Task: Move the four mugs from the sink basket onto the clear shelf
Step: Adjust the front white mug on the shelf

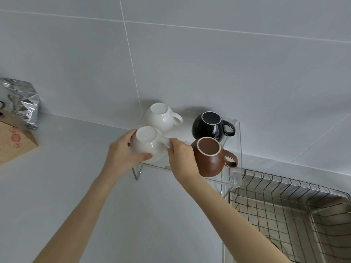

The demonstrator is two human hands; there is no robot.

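Fingers (146, 156) of left hand (121, 154) cupping front white mug (147, 144), right hand (182, 158) at handle

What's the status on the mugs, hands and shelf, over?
Left hand and right hand on front white mug, upside down on clear shelf. Other three mugs shelved. Sink basket shows no mugs.

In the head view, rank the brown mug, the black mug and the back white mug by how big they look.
1. Brown mug, largest, though it stands nearer the camera.
2. Black mug and back white mug look about alike; I would not rank them. All three seem to share one round shape.
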